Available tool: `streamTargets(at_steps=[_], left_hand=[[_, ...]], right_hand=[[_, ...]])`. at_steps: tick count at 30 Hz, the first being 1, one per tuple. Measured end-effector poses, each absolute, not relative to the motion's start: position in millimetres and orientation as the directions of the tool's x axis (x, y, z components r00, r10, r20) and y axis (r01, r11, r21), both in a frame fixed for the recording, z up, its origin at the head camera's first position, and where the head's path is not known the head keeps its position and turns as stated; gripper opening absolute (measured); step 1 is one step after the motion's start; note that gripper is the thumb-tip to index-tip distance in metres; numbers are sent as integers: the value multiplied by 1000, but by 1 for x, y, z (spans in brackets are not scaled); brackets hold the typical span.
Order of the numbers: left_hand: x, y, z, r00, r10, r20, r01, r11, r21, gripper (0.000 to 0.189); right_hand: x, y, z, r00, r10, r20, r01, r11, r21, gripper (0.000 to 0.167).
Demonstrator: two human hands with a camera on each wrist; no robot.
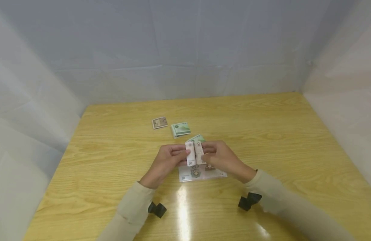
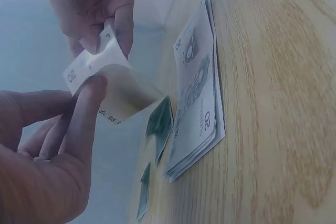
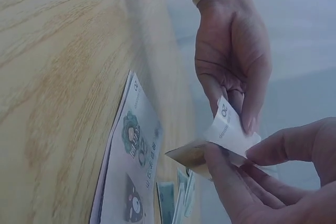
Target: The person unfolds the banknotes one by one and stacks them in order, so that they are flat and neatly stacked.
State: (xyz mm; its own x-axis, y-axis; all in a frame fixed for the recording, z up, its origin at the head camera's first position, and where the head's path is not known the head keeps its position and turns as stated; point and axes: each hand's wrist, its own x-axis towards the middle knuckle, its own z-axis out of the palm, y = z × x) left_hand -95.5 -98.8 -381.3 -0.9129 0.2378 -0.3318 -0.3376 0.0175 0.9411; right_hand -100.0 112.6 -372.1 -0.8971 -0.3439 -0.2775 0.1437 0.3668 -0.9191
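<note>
Above the table, both hands hold a pale paper banknote (image 1: 190, 158) marked 20, its two ends bent up with a crease between them. My left hand (image 1: 165, 160) pinches its left end between thumb and fingers. On the other end, my right hand (image 1: 223, 159) pinches with thumb and fingers. In the left wrist view the note (image 2: 123, 90) curves between the hands. Below lies a flat stack of similar notes (image 1: 188, 176) with cartoon pictures, marked 20, partly hidden by the right hand. Just behind the held note, a green folded note (image 1: 198, 137) shows partly.
Farther back on the wooden table (image 1: 113, 160) lie a green folded note (image 1: 181, 129) and a brown folded note (image 1: 159, 123), the brown one to the left. Pale cloth walls (image 1: 185, 50) stand around the back and sides.
</note>
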Motion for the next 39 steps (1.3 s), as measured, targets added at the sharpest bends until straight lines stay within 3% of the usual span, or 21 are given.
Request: streamTargets(at_steps=[12, 18, 33, 39], left_hand=[[-91, -107, -381, -942, 144, -303, -282, 153, 947, 32], [-92, -110, -383, -935, 111, -336, -314, 177, 933, 35], [-94, -117, -389, -914, 110, -390, -368, 177, 913, 39], [-92, -119, -391, -903, 148, -403, -368, 216, 905, 29]], right_hand=[[-104, 135, -373, -935, -249, -251, 123, 438, -891, 27], [-106, 144, -375, -936, -237, -262, 137, 439, -888, 24], [-110, 158, -382, -917, -217, -334, 227, 404, -886, 22], [-109, 162, -387, -914, -229, -335, 193, 480, -856, 18]])
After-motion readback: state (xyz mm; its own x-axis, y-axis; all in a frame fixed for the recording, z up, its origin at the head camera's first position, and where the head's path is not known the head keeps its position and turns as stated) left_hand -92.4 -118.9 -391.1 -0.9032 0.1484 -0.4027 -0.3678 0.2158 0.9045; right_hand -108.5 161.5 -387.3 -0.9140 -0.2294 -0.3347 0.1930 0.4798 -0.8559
